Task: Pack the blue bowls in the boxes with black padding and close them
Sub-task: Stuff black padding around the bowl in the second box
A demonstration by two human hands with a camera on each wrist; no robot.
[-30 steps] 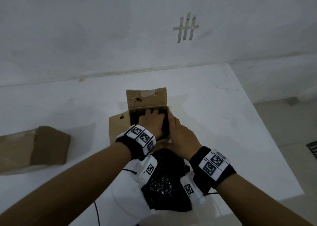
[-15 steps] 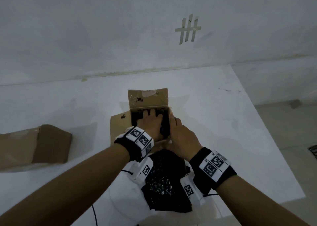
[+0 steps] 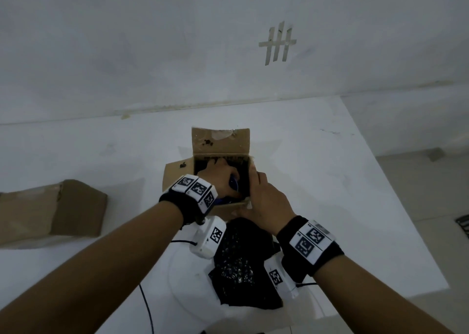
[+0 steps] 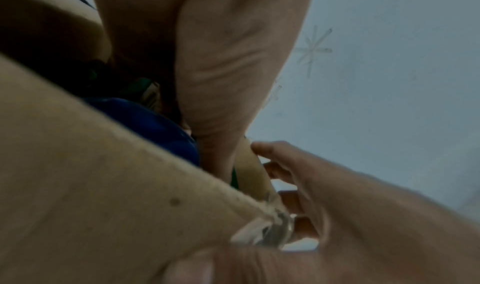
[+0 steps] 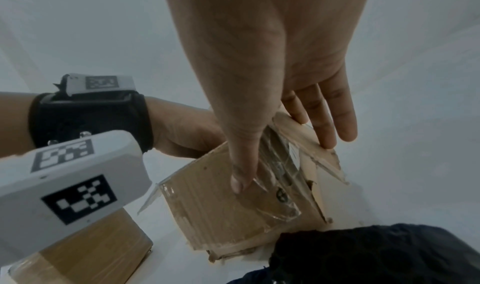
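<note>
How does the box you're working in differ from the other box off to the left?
The centre box stands open, flaps up, with the left hand inside and the right hand steadying its edge. The left box lies shut and untouched, apart from both hands. Both are brown cardboard on the white table.

A white worktop (image 3: pixel 317 181) runs back to a pale, scuffed wall (image 3: pixel 127 41), with a yellowish seam along the join. Strips of tape (image 3: pixel 277 44) on the wall form a tally-like mark, and another taped shape sits cut off at the top edge. To the right lies grey floor (image 3: pixel 431 206) with what may be a drain grate (image 3: pixel 463 225). The light is dim and even.
</note>
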